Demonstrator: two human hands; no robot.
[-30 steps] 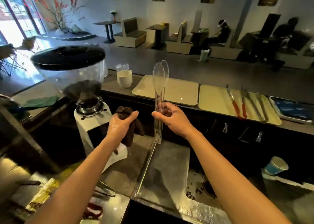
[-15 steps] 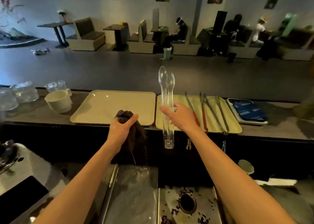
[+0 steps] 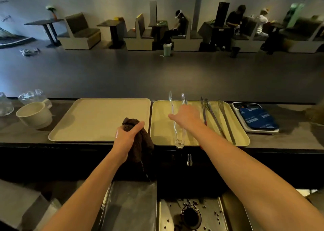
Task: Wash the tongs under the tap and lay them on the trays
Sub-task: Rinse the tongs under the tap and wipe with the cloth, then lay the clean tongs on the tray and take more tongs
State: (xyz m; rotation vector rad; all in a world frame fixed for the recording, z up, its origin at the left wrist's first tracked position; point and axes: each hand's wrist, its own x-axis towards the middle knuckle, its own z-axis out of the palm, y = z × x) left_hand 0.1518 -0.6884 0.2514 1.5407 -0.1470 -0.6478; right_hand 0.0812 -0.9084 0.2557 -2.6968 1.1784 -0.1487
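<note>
Currently, the lay-down step is in hand. Washing is judged complete for this pair.

1. Position of item. The clear tongs [image 3: 177, 132] are placed lengthwise on the right tray [image 3: 158, 125]. The spoon ends are directed toward the far rim and are seen spread apart. The hinge end projects slightly past the near rim.
2. Right hand [image 3: 186, 115]. It is positioned over the tongs at approx. mid-length, with the thumb extended to the left. The fingers are hidden behind the back of the hand, so it cannot be told whether the tongs are grasped or already let go.
3. Left hand [image 3: 126, 136]. It is clenched round a brown cloth [image 3: 142, 143] and held at the near edge of the left tray [image 3: 98, 118], which is set just beside the right one.
4. Adjacent items. The metal tongs [image 3: 214, 120] are laid on the same tray, just to the right of the hand.

Next move (est.): the grasp, if any, is to be released and the hand lifted clear w/o dragging the pair or disturbing the metal tongs. The overhanging hinge end should be pushed farther in — otherwise the tongs could be tipped off toward the sink [image 3: 210, 211] below. Wet plastic is judged slippery, so a slow release is advised.
</note>
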